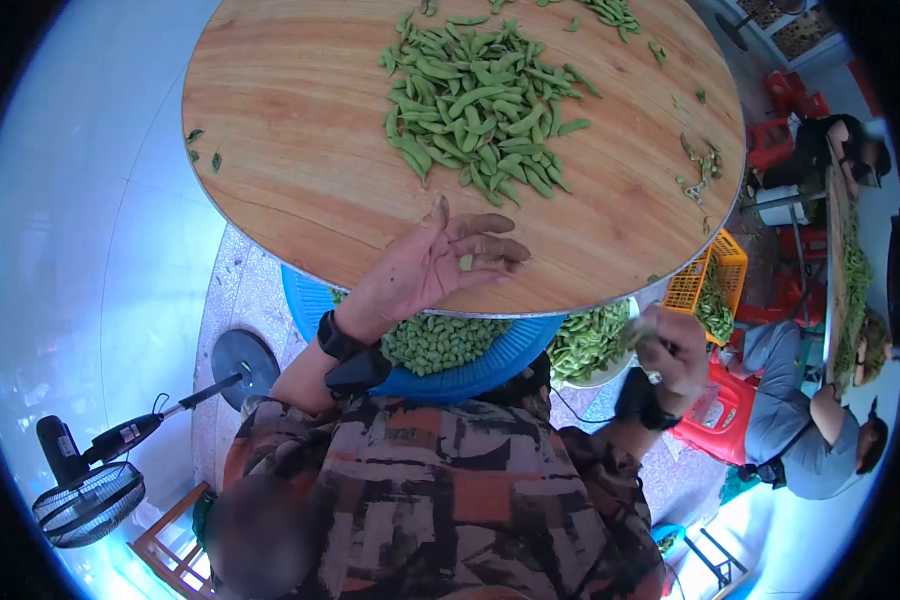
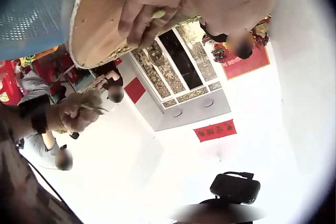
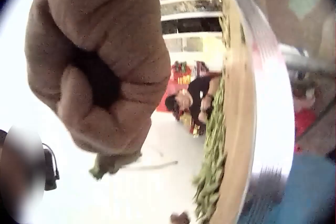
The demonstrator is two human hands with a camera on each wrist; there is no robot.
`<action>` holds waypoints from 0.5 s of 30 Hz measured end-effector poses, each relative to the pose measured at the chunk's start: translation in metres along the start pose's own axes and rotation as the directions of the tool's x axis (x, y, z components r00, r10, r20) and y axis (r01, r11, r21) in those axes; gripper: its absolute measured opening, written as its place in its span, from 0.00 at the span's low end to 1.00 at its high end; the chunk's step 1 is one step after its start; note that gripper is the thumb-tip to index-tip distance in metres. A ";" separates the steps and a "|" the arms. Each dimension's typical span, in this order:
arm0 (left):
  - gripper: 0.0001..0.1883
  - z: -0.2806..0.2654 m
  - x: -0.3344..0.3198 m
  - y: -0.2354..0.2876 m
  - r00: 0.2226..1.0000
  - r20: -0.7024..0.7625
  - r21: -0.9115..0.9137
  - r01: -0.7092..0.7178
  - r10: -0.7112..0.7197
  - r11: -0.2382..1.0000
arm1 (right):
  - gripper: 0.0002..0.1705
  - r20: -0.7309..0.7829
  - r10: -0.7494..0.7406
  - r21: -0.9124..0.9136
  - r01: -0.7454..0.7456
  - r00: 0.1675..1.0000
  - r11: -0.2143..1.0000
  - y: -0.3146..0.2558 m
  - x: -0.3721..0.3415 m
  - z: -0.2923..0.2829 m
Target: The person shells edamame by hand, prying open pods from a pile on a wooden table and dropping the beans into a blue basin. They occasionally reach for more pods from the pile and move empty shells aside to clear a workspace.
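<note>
Tbl (image 1: 300,130); basket (image 1: 532,350) w/ beans (image 1: 440,342), bowl (image 1: 590,382) w/ pods (image 1: 585,345); L hand (image 1: 435,262) loose, R hand (image 1: 678,355) gripping pod (image 3: 113,164).

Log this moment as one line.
left hand: loose soybean against fingers | right hand: pinching green pod | soybean pods: heaped on round tabletop | shelled soybeans: in blue basin

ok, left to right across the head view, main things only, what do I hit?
Fan → left hand → bowl → right hand → person in grey.
</note>
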State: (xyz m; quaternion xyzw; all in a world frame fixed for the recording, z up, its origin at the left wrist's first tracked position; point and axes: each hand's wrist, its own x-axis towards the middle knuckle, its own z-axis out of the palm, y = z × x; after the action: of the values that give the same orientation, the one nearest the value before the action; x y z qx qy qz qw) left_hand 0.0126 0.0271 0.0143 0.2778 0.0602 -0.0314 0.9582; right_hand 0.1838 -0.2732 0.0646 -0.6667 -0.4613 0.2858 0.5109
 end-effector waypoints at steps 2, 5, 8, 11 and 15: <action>0.35 0.001 -0.009 -0.004 1.000 -0.014 0.040 0.010 -0.010 0.999 | 0.17 -0.007 0.079 -0.049 -0.080 0.997 0.996 0.007 -0.028 -0.009; 0.28 0.001 -0.022 0.018 0.953 0.243 0.484 0.042 -0.180 0.874 | 0.16 -0.354 0.503 -0.436 -0.615 0.788 0.657 0.015 -0.049 -0.023; 0.16 0.015 -0.021 0.027 0.878 0.369 0.831 -0.165 -0.305 0.531 | 0.14 -0.427 0.443 -0.539 -0.615 0.788 0.576 0.022 -0.059 -0.030; 0.13 0.008 -0.002 0.031 0.959 0.252 0.966 -0.258 0.133 0.030 | 0.12 -0.485 0.302 -0.589 -0.562 0.821 0.581 0.016 -0.042 -0.018; 0.14 -0.001 0.041 0.036 0.830 0.394 0.780 -0.074 0.395 -0.621 | 0.12 -0.487 0.188 -0.407 -0.412 0.853 0.815 0.000 -0.005 0.010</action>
State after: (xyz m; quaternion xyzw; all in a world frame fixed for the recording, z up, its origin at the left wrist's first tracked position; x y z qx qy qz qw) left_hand 0.0566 0.0567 0.0270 0.9588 0.0118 0.2258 0.1721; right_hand 0.1735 -0.2739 0.0608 -0.8867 -0.2822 0.0840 0.3566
